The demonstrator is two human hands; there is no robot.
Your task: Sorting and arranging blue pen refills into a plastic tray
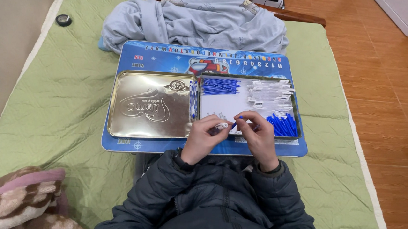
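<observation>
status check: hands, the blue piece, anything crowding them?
Left hand pinching a small clear piece; right hand pinching a thin blue stick against it. Both over the open tin tray. Blue sticks and clear sleeves piled close behind; nothing between the hands.

The open tin lid (151, 105) is shiny embossed metal. Beneath it lies a glossy printed plastic board (208, 59). Behind the lid sits soft, rumpled pale-blue cloth (197, 19); around it spreads a matt quilted green bedcover (58, 113). Right of it, polished wood floor (390, 95).
</observation>
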